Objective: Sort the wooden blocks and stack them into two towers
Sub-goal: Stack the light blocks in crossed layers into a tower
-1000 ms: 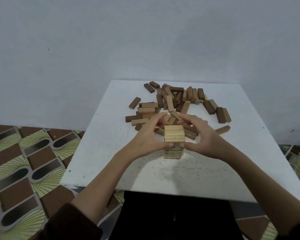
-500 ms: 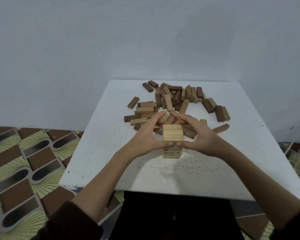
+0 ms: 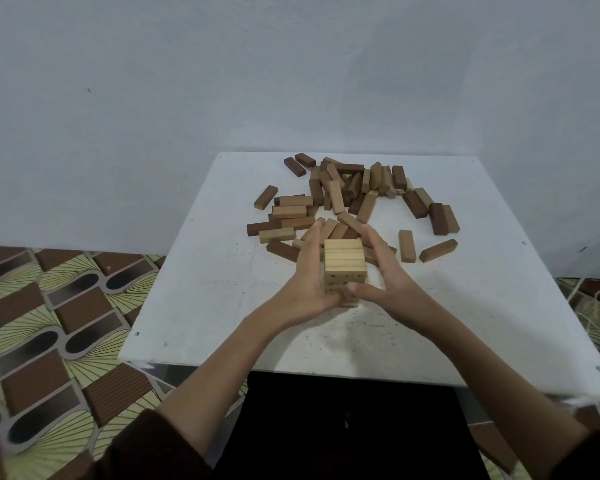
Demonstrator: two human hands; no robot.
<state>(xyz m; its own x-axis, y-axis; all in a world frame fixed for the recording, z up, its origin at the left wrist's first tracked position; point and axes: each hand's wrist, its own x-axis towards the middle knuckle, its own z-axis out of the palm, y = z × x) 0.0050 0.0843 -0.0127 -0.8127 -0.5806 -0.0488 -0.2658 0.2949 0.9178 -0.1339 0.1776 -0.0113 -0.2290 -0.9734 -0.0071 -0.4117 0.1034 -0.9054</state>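
Tower [image 3: 345, 268] stands near the middle of the table [image 3: 194, 289]. It is the only one so far, built of pale blocks, and its top layer runs 9-to-3. I see both hands laid flat against it, pressing and not gripping. The left hand [image 3: 309, 275] is on its 9 o'clock face and the right hand [image 3: 388, 278] on its 3 o'clock face, fingers straight, right thumb on the near face. The pile [image 3: 347, 195] lies at 12 o'clock, just past the fingertips. I judge the next layer should run 12-to-6. A tan block [image 3: 406, 245] at 2 o'clock already lies that way, nearer the right hand.
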